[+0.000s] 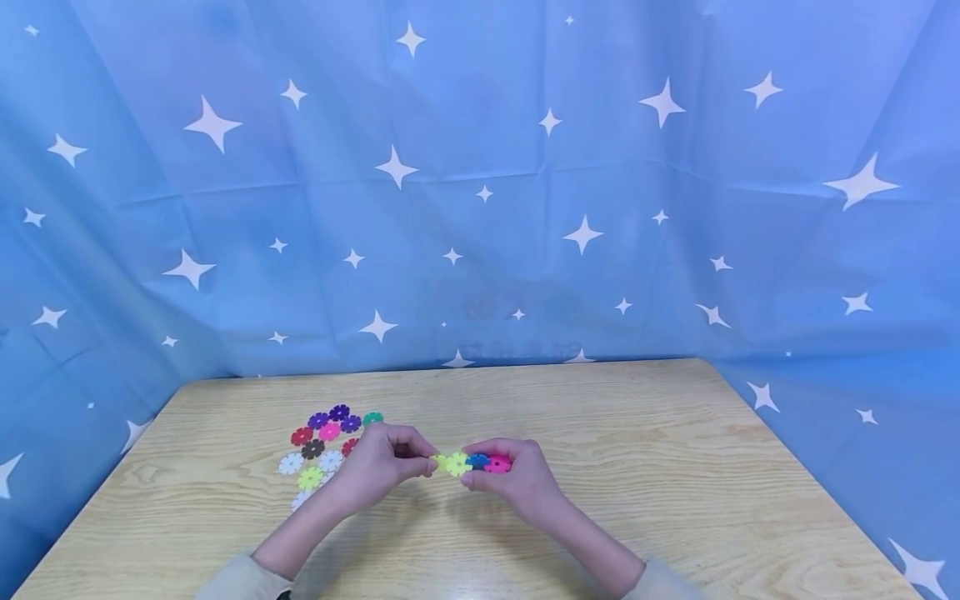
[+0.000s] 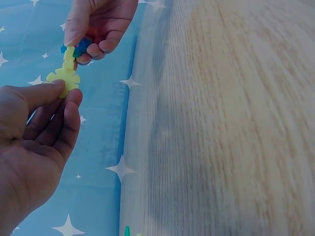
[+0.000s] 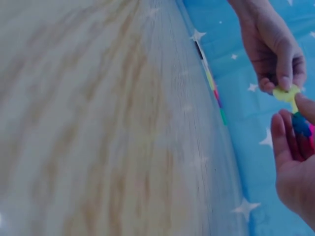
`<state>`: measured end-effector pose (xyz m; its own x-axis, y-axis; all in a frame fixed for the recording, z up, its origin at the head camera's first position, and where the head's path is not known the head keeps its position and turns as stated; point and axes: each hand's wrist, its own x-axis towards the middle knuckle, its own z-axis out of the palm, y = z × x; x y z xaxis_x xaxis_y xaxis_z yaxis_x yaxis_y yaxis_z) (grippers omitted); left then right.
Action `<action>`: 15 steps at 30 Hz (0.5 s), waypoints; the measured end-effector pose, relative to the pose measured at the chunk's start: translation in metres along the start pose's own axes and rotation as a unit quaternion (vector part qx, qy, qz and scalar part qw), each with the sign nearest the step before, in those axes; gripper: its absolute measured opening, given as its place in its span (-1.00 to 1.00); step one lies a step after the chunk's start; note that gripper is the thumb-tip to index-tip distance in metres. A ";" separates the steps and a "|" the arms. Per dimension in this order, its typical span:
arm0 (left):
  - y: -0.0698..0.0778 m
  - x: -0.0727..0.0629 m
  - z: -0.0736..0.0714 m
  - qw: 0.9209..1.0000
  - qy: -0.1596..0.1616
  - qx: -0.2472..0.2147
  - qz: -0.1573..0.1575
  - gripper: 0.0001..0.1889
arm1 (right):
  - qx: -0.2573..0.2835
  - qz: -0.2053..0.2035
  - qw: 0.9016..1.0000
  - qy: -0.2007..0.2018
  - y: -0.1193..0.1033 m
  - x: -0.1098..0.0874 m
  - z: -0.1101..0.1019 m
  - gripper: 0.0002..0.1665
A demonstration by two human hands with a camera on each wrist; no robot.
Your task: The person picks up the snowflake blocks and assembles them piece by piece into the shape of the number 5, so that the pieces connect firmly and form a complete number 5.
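Note:
Above the table, my left hand (image 1: pixel 375 468) pinches a yellow snowflake disc (image 2: pixel 64 81) by its edge between thumb and fingers. Facing it, my right hand (image 1: pixel 531 482) grips a short row of linked snowflake discs: a yellow-green disc (image 1: pixel 457 464), a blue disc (image 1: pixel 478 460) and a pink disc (image 1: pixel 498 464). The two yellow discs touch, one turned edge-on to the other in the left wrist view; how deep their slots engage cannot be told. Part of the blue and pink discs is hidden by my right fingers in both wrist views.
On the wooden table (image 1: pixel 675 467), loose snowflake discs lie to the left, among them a red disc (image 1: pixel 302 436), a brown disc (image 1: pixel 312 449), a white disc (image 1: pixel 291 463) and a green disc (image 1: pixel 372 418). My left hand hides some. A starry blue curtain (image 1: pixel 480 208) hangs behind.

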<state>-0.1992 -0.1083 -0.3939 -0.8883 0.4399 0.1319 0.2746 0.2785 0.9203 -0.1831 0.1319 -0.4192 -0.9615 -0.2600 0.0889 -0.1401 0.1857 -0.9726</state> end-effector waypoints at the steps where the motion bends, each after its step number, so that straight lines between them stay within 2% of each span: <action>1: 0.000 0.000 0.000 1.000 0.000 0.000 0.001 -0.94 | 0.002 0.000 1.000 0.000 0.000 0.000 0.000 -0.59; 9: 0.002 0.000 0.000 1.000 -0.010 0.003 0.008 -0.94 | 0.012 -0.003 1.000 -0.011 -0.001 0.000 0.001 -0.58; 15: 0.004 0.000 0.000 1.000 0.001 -0.003 0.001 -0.94 | 0.012 -0.003 1.000 -0.009 -0.005 0.001 0.002 -0.58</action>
<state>-0.1982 -0.1067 -0.3902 -0.8887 0.4385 0.1340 0.2734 0.2721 0.9226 -0.1823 0.1285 -0.4143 -0.9561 -0.2782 0.0920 -0.1408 0.1609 -0.9769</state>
